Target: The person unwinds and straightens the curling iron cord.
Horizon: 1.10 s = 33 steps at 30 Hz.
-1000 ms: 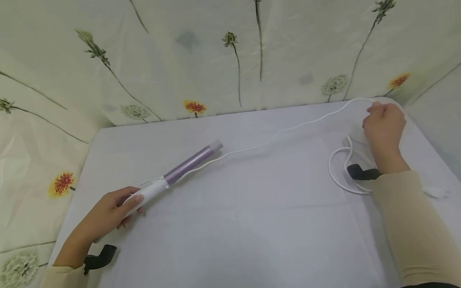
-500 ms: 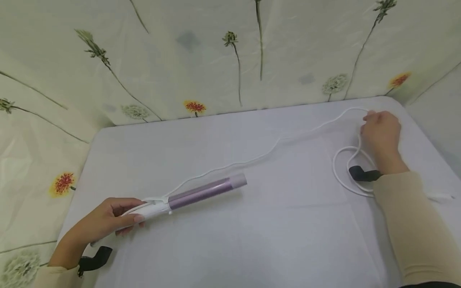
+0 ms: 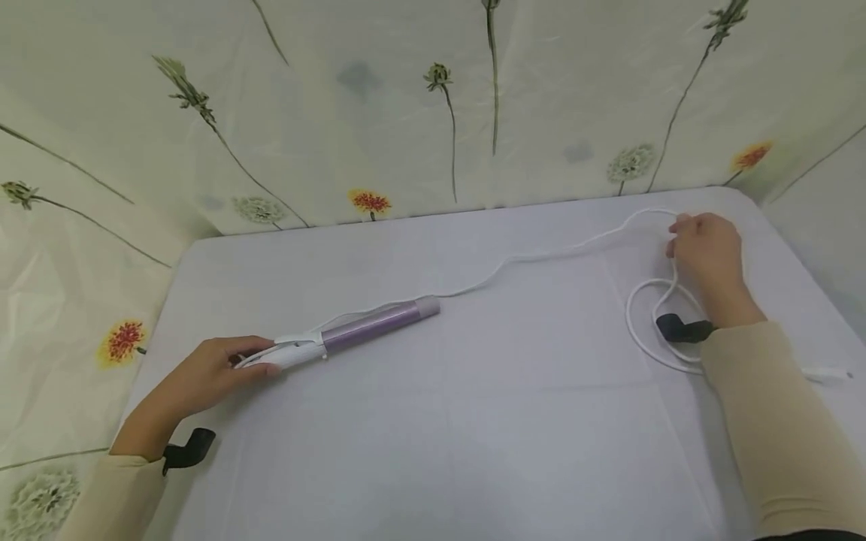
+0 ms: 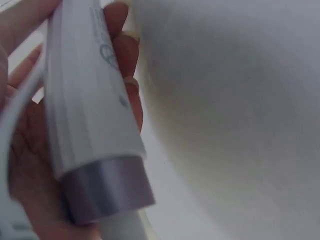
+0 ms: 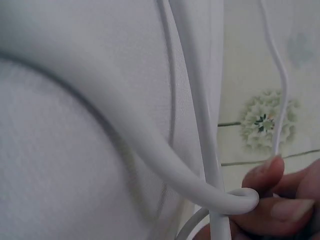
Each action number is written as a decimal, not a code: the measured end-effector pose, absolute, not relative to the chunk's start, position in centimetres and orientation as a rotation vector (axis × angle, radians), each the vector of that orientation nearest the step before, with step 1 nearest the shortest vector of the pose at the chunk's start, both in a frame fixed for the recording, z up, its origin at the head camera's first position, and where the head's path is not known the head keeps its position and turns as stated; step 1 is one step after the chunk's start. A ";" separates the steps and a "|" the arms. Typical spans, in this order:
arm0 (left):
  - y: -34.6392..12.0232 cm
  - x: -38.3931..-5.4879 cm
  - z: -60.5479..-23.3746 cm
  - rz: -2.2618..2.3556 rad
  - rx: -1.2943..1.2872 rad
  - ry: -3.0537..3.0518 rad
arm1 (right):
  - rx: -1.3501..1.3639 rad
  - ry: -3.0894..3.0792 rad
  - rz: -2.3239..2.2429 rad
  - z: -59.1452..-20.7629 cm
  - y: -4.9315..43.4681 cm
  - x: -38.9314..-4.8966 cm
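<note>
In the head view my left hand (image 3: 206, 376) grips the white handle (image 3: 303, 353) of a curling iron with a purple barrel (image 3: 372, 328) and pale tip, pointing right. The left wrist view shows fingers curled round the handle (image 4: 85, 95), a purple collar (image 4: 112, 192) at its end, and cord running along its side. A white power cord (image 3: 504, 264) stretches from the iron across to my right hand (image 3: 710, 248), which pinches it near the far right corner. Seen from the right wrist, the cord (image 5: 155, 155) bends in a small loop at the fingertips.
Loose coils of the cord (image 3: 629, 315) lie beneath the right wrist, and the plug (image 3: 825, 373) rests right of the sleeve. A white cloth covers the table (image 3: 473, 451). Behind it hangs a flower-printed curtain (image 3: 541, 98).
The curling iron's barrel swung down toward the person, then part-way back up, with the left hand rising slightly. The right hand has shifted a little left and nearer, still pinching the cord.
</note>
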<state>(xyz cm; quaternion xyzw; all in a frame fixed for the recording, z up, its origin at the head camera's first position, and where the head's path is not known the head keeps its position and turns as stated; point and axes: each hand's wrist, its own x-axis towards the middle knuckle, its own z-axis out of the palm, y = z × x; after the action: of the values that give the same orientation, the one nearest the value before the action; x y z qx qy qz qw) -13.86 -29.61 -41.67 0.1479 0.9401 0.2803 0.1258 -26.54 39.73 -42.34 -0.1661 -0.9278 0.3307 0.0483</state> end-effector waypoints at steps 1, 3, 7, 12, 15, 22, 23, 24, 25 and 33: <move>-29.6 -14.1 -41.7 0.813 0.450 2.750 | -0.482 -2.859 1.021 -42.3 39.5 -26.5; -29.6 -14.5 -41.8 0.819 0.470 2.755 | -0.401 -2.922 1.020 -42.2 39.1 -26.4; -29.8 -15.5 -41.6 0.839 0.471 2.713 | -0.228 -2.986 0.964 -41.8 38.5 -26.2; -30.8 -16.7 -41.2 0.884 0.437 2.582 | -0.090 -3.086 0.890 -41.7 38.5 -26.4; -31.0 -17.3 -41.2 0.911 0.421 2.546 | -0.070 -3.134 0.879 -41.8 38.5 -26.4; -30.1 -18.6 -41.5 0.866 0.336 2.662 | 0.002 -3.218 0.831 -41.6 38.2 -26.0; -29.9 -18.7 -41.4 0.873 0.316 2.670 | 0.002 -3.230 0.821 -41.5 38.1 -26.0; -29.8 -18.9 -41.4 0.888 0.296 2.670 | -0.002 -3.242 0.814 -41.5 38.1 -25.9; -29.7 -19.1 -41.3 0.893 0.277 2.674 | -0.001 -3.248 0.804 -41.4 38.1 -25.9; -29.5 -20.3 -41.4 0.829 0.136 2.718 | 0.012 -3.303 0.707 -41.3 37.3 -25.7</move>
<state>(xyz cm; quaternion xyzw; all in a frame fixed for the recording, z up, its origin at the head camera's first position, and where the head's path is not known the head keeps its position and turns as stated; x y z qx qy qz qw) -20.28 -29.48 -41.36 0.0472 0.9449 0.2882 0.1477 -25.74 37.29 -41.30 0.0034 -0.9710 0.2079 -0.1181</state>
